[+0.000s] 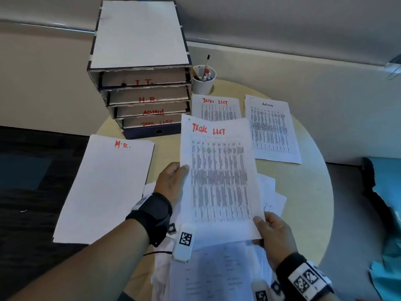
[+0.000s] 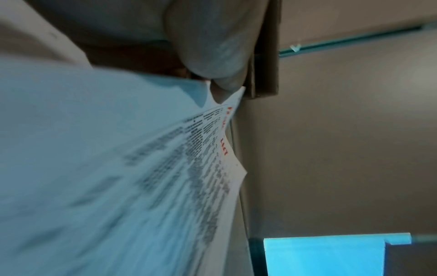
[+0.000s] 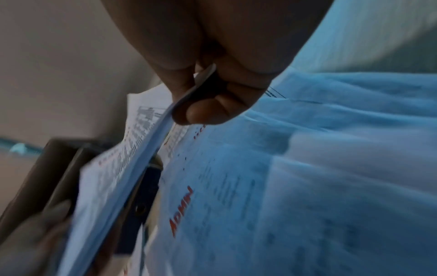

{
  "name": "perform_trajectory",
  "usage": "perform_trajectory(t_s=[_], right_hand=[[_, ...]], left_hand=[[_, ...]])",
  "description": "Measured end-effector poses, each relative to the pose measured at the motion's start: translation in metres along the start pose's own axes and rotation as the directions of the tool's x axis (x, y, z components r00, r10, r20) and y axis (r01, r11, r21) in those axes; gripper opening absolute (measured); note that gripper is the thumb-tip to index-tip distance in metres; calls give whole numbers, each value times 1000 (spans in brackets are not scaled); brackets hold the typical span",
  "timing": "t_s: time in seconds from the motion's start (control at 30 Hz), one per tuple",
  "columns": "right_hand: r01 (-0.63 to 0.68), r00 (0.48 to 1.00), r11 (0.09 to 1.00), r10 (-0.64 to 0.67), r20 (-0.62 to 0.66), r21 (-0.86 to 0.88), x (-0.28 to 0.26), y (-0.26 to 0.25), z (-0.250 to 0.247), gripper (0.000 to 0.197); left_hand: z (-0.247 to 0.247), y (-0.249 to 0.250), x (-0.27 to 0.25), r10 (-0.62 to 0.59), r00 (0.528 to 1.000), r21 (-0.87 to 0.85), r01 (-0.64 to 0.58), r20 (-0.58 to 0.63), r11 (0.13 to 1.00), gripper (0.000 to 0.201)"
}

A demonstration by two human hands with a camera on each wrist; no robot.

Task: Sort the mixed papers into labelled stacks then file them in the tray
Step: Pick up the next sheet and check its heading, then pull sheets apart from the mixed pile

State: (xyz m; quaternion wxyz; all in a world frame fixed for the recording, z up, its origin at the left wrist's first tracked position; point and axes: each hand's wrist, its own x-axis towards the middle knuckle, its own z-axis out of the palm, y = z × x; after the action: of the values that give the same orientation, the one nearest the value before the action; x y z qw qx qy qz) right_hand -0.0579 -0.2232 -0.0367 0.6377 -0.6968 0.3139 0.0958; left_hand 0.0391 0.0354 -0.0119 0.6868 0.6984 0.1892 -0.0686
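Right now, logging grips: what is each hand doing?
Left hand: pinches the Task List sheet at its left edge.
Right hand: pinches the same sheet's bottom right corner.

the filing tray [image 1: 138, 68] stands at the back left of the surface [image 1: 308, 192], with a cup of pens [image 1: 204, 80] just to its right. in front of the cup lies a task list stack [image 1: 217, 109], an admin stack [image 1: 272, 129] beside it on the right, and an h.r. stack [image 1: 106, 187] lies left, in front of the tray. a held task list sheet [image 1: 219, 177] hangs above the mixed pile [image 1: 217, 274] at the near edge, the left hand [image 1: 173, 181] at its left side and the right hand [image 1: 273, 235] at its near right corner.
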Motion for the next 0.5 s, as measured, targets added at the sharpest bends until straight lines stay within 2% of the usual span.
perform_trajectory(t_s=[0.07,0.1,0.13,0.17,0.2,0.23,0.27,0.3,0.37,0.5], right_hand=[[-86,996,984,85,12,154,13,-10,-1,15],[-105,994,972,106,7,210,22,-18,0,15],[-104,994,967,108,-5,232,33,-25,0,15],[-100,994,967,106,-14,233,44,-33,2,15],[-90,995,974,98,-27,209,56,-41,5,14],[-83,995,981,92,-40,175,66,-49,8,13],[-75,995,988,83,-54,134,78,-55,11,12],[-78,995,992,84,-60,99,89,-62,15,12],[-82,995,996,85,-61,47,109,-74,23,13],[-111,991,992,106,-78,-67,147,-89,34,15]], left_hand=[[-3,-4,-1,26,998,126,-33,63,991,25],[-8,-11,-2,31,993,273,-61,113,960,30],[-13,-20,-4,38,983,456,-117,178,882,39],[-18,-30,-9,20,966,639,-186,258,747,44],[-22,-40,-14,-7,936,769,-285,353,572,45],[-24,-48,-20,-62,898,834,-377,436,402,46],[-26,-57,-25,-115,864,851,-446,491,277,50],[-29,-66,-28,-175,843,855,-473,509,212,59],[-35,-80,-32,-246,825,861,-482,508,164,76],[-37,-90,-33,-227,815,846,-517,534,133,85]])
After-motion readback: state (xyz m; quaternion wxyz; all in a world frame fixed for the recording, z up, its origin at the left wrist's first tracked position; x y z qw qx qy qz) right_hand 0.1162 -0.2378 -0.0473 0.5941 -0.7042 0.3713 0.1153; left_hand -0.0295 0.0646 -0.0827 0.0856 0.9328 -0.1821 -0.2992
